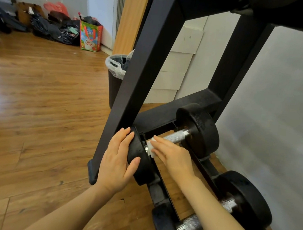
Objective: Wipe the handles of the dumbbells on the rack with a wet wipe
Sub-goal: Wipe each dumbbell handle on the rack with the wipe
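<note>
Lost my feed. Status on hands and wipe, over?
Left hand flat on the dumbbell's plate. Right hand presses wipe on its handle. Nothing in the way.

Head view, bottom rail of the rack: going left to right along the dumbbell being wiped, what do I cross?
Left hand resting on the near weight plate → wet wipe under the right hand → bare knurled handle → far weight plate.
</note>
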